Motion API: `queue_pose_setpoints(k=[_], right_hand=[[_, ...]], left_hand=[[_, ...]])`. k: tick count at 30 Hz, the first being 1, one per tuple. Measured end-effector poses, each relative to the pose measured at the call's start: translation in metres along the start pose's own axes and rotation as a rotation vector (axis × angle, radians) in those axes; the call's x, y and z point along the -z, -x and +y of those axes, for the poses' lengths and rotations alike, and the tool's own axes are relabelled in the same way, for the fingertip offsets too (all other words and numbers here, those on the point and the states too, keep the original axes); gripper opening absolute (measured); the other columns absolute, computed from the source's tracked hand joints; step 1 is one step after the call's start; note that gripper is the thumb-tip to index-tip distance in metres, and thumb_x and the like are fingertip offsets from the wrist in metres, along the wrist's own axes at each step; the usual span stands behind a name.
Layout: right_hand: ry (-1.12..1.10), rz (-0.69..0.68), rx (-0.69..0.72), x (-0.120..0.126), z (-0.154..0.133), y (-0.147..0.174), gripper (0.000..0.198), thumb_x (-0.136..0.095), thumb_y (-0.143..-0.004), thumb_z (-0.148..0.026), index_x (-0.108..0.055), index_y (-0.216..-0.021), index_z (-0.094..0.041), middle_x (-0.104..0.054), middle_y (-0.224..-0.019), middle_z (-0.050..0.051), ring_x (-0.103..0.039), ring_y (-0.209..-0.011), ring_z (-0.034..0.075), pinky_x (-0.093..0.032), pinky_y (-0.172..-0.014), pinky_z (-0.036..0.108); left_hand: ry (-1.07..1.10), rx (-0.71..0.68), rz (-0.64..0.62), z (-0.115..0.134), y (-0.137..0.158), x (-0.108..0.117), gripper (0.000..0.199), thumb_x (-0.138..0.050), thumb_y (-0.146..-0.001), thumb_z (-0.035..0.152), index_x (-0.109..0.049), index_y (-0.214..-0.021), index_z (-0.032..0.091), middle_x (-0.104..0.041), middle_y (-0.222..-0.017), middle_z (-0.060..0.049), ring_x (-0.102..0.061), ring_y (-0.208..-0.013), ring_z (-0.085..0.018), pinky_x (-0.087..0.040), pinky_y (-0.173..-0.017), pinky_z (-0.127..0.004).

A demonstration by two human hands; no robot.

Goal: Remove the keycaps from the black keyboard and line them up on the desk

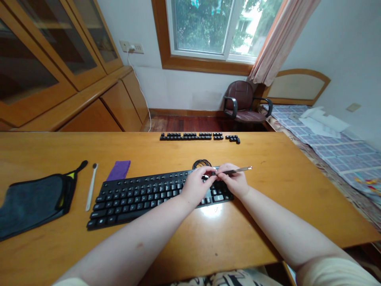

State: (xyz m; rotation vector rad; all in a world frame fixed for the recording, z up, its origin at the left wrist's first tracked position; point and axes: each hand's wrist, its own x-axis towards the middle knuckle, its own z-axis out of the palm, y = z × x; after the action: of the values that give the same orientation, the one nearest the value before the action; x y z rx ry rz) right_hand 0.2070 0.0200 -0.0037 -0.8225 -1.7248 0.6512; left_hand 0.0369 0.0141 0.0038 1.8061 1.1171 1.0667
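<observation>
My right hand [233, 180] is closed around a thin pen-like tool [242, 169], dark along the shaft with a shiny, brownish metallic end pointing right. My left hand [196, 184] meets it over the right part of a black keyboard [139, 198], thumb and fingertips pinched together. Whatever sits between the left fingertips is too small and covered to make out. Along the keyboard's top rows, several keys lack their caps, while the lower rows still carry theirs. Both hands hide part of the number pad side.
Loose black keycaps [190, 136] lie in rows along the desk's far edge. A coiled black cable [201, 163] rests behind the keyboard. Left of it are a purple cloth [119, 171], a white toothbrush [91, 188] and a dark zip pouch [35, 202]. A chair [242, 101] stands beyond the desk [184, 246].
</observation>
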Motion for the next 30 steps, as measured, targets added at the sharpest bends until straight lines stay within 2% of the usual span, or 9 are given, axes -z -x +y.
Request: queue_pose_setpoints(k=[4, 12, 15, 20, 26, 30], right_hand=[[0.028, -0.018, 0.017, 0.001, 0.002, 0.0, 0.006, -0.064, -0.079, -0.026, -0.069, -0.08, -0.023, -0.068, -0.079, 0.004, -0.063, -0.076, 0.018, -0.052, -0.072, 0.034], [-0.007, 0.018, -0.056, -0.001, 0.01, 0.006, 0.011, -0.061, -0.082, -0.026, -0.07, -0.088, -0.025, -0.067, -0.081, 0.004, -0.064, -0.075, 0.017, -0.054, -0.073, 0.035], [0.023, 0.015, -0.018, 0.002, 0.006, 0.004, 0.011, -0.062, -0.081, -0.027, -0.071, -0.087, -0.024, -0.066, -0.086, 0.006, -0.063, -0.081, 0.018, -0.054, -0.075, 0.035], [0.093, -0.104, 0.072, 0.006, 0.001, 0.002, 0.016, -0.062, -0.081, -0.026, -0.07, -0.095, -0.025, -0.066, -0.097, 0.007, -0.063, -0.089, 0.018, -0.053, -0.08, 0.034], [0.138, -0.041, 0.079, 0.005, 0.0, 0.004, 0.014, -0.06, -0.083, -0.024, -0.07, -0.093, -0.025, -0.069, -0.094, 0.007, -0.065, -0.086, 0.018, -0.054, -0.079, 0.034], [0.193, -0.125, 0.135, 0.006, 0.0, 0.004, 0.017, -0.06, -0.082, -0.024, -0.069, -0.097, -0.024, -0.068, -0.099, 0.008, -0.065, -0.09, 0.018, -0.054, -0.081, 0.034]], left_hand=[[0.035, -0.029, 0.074, -0.006, 0.0, -0.002, 0.017, -0.063, -0.077, 0.02, -0.064, -0.095, 0.02, -0.068, -0.094, -0.004, -0.063, -0.087, -0.017, -0.049, -0.082, -0.032], [0.052, -0.059, 0.076, -0.011, 0.0, -0.004, 0.021, -0.061, -0.078, 0.018, -0.065, -0.099, 0.021, -0.068, -0.096, -0.005, -0.063, -0.09, -0.018, -0.051, -0.083, -0.033], [0.046, -0.058, 0.072, -0.008, 0.001, -0.003, 0.02, -0.06, -0.079, 0.019, -0.064, -0.099, 0.021, -0.067, -0.097, -0.004, -0.063, -0.09, -0.017, -0.051, -0.084, -0.032], [0.086, -0.011, 0.122, -0.01, 0.002, -0.005, 0.019, -0.061, -0.078, 0.02, -0.063, -0.097, 0.019, -0.067, -0.094, -0.005, -0.063, -0.086, -0.017, -0.051, -0.081, -0.032], [0.301, 0.052, 0.112, -0.008, 0.0, -0.006, 0.024, -0.063, -0.076, 0.021, -0.063, -0.099, 0.018, -0.066, -0.1, -0.007, -0.063, -0.091, -0.017, -0.05, -0.086, -0.032], [0.45, 0.144, 0.105, -0.001, -0.002, -0.003, 0.016, -0.059, -0.078, 0.026, -0.064, -0.089, 0.016, -0.068, -0.09, -0.006, -0.064, -0.086, -0.017, -0.051, -0.082, -0.032]])
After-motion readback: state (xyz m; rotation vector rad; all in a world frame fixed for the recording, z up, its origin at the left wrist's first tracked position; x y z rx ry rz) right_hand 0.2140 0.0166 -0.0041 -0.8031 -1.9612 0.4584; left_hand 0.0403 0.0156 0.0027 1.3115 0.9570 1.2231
